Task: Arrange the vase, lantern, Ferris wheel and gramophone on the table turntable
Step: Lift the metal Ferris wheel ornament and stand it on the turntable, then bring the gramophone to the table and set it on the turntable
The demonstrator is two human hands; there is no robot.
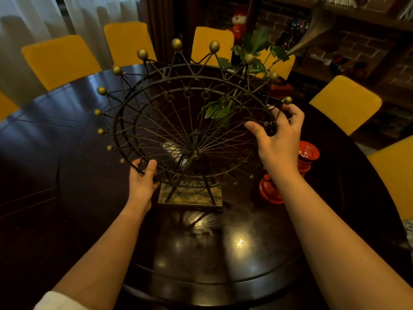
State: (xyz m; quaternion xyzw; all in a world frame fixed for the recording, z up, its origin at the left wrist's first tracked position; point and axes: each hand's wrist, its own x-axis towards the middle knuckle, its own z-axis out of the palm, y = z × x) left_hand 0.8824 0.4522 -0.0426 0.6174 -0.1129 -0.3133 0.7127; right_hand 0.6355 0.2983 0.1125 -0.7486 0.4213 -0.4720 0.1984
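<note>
A dark wire Ferris wheel with gold balls on its rim stands on a square base on the round turntable. My left hand grips the wheel's lower left rim. My right hand grips its right rim. Two red lanterns sit to the right: one partly behind my right forearm, another beyond it. Green leaves of the vase's plant show behind the wheel; the vase itself is hidden. A brass gramophone horn rises at the upper right.
The dark round table is ringed by yellow chairs. A brick wall with shelves and small figures stands at the back right. White curtains hang at the back left.
</note>
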